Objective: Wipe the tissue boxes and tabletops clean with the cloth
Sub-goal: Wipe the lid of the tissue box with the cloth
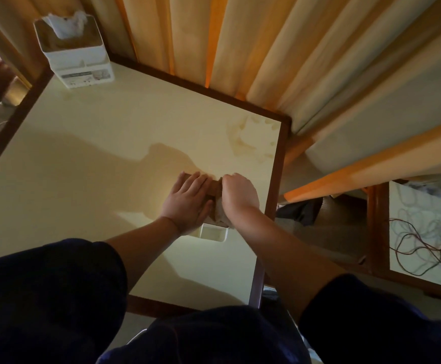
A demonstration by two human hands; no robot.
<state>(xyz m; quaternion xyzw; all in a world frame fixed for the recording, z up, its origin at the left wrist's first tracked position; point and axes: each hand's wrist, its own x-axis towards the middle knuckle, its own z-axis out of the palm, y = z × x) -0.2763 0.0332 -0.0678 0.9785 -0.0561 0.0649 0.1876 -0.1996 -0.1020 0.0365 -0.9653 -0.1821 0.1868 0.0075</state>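
Wiping looks underway on the near box (213, 231) at centre frame: the left hand (188, 203) lies flat on its brown lid with fingers straight, while the right hand (237, 195) curls over something pale there, likely the cloth (218, 215), though I cannot tell for sure. Damp streaks mark the table (96, 143) toward the right edge. A second box (75, 51) waits upper left; curtains (279, 53) crowd the far side
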